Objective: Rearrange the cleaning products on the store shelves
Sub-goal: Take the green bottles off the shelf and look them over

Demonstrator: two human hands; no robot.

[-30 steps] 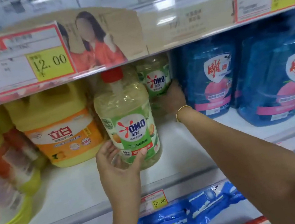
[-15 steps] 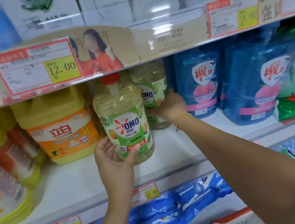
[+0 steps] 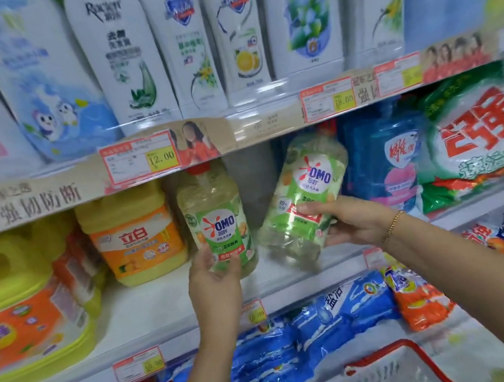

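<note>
The left hand (image 3: 214,280) cups the lower front of an upright OMO bottle (image 3: 215,217), fingers on the left of its label and thumb on the right. The bottle stands on the white middle shelf (image 3: 150,309), with a yellow jug with an orange label (image 3: 136,238) just left of the fingers. The right hand (image 3: 354,218), wearing a gold bracelet (image 3: 391,226), grips a second OMO bottle (image 3: 309,180) around its lower half, fingers laid across the label. This bottle tilts with its top leaning right, near a blue detergent bottle (image 3: 397,165). Whether its base touches the shelf cannot be told.
</note>
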